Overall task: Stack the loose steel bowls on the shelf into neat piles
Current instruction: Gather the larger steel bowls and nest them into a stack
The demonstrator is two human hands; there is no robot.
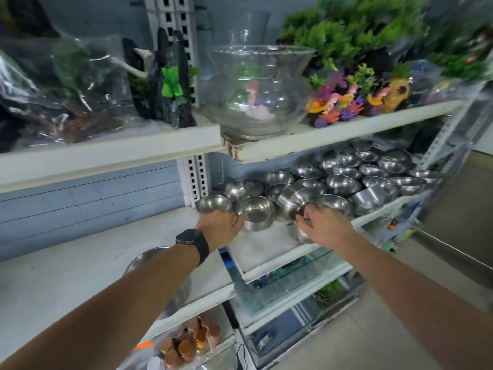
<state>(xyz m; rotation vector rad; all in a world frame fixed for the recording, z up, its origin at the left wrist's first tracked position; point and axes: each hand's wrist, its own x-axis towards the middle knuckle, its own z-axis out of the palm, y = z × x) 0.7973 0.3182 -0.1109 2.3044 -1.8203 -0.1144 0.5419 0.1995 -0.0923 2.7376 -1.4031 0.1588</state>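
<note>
Middle shelf (262, 248), front left corner: left hand (219, 227) holds the left-end bowl (214, 204) from underneath. Its fingers are curled round the base and their tips are hidden. The bowl is upright, mouth up. Black watch (192, 243) on that wrist.

Just right of it, an upright bowl (256, 212) stands on the shelf, touching or nearly touching the left hand.

Front edge, further right: right hand (326, 227) with fingers (306, 212) bent and clamped on the front-edge bowl (299, 235). This bowl is mostly covered by the hand; only part of its wall shows, overhanging the shelf lip.

Behind both hands, loose steel bowls (344, 184) crowd the shelf toward the back and the right end. Some are upright, some tipped on their sides, and many touch.

Upper shelf (346, 129): a glass fishbowl (260, 89) sits at the front edge, with coloured ornaments (346, 105) to its right and green artificial plants (346, 30) behind.

Adjoining shelf to the left: a large steel basin (145, 259), partly hidden under the left forearm.
</note>
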